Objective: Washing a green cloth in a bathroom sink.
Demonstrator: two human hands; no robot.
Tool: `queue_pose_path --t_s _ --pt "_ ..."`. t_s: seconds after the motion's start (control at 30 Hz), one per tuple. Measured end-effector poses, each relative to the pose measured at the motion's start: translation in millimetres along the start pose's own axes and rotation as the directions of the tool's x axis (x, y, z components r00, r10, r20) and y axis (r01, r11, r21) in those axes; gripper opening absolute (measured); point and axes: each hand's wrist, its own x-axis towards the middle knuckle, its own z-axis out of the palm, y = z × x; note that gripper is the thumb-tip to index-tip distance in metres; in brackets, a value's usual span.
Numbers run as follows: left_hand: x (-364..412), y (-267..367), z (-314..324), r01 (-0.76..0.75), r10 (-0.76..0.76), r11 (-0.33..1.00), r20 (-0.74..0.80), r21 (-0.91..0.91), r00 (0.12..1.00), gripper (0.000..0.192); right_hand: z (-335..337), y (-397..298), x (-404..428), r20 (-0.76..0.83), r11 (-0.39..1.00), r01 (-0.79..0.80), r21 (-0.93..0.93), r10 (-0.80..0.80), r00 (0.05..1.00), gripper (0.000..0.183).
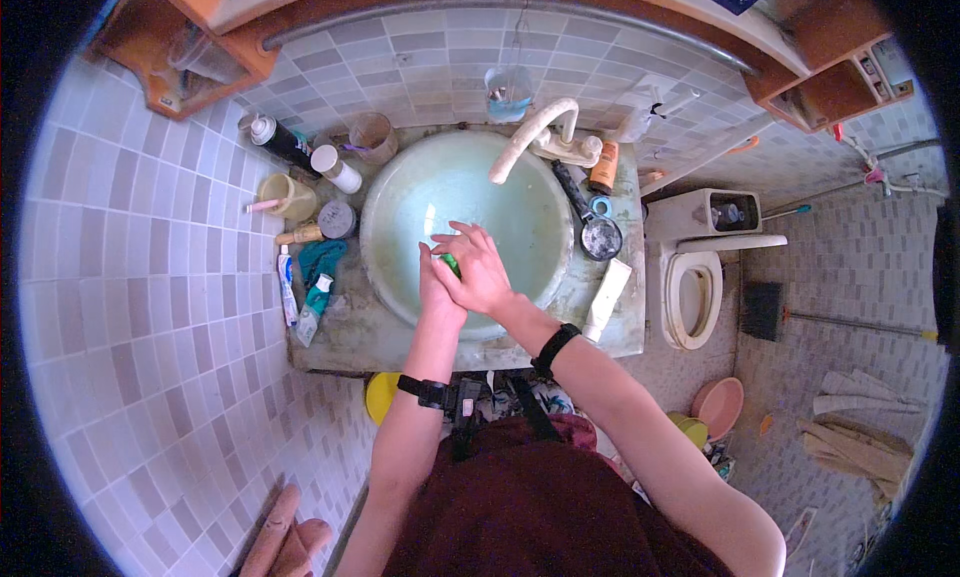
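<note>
Over the round pale-green washbasin (405, 194), my two hands meet, and a small bright-green object (451, 265) shows between them. My left hand (436, 295) lies beneath, cupped against the object. Across it rests my right hand (478, 268), palm down with the fingers slightly spread, so most of the object is hidden and its kind cannot be told. The pale curved faucet (536, 138) arches over the basin's back right side, beyond my fingertips. Both wrists carry black bands.
Left of the basin stand a spray can (281, 141), a white bottle (337, 169), cups and toothpaste tubes (313, 310). On the right lie a black-handled round brush or mirror (600, 235), an orange bottle (604, 168) and a white tube (607, 299). Farther right is a toilet (694, 299).
</note>
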Motion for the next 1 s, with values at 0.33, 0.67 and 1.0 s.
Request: queue_pose_path --t_s 0.33,0.67,1.0 --pt "17.3 -13.6 -9.6 -0.127 0.148 0.982 -0.155 0.142 0.977 0.041 -1.7 9.7 -15.7 -0.004 1.0 -0.001 0.017 0.001 1.0 0.025" --pt "38.4 -16.8 -36.5 0.039 -0.034 0.999 -0.156 0.024 0.987 0.035 8.1 11.3 -14.2 -0.109 0.994 -0.107 -0.028 0.104 0.989 0.022" --pt "5.6 1.4 16.6 -0.048 0.076 0.991 -0.231 0.128 0.97 0.035 20.4 11.9 -0.1 -0.152 0.985 -0.153 0.08 0.164 0.975 0.024"
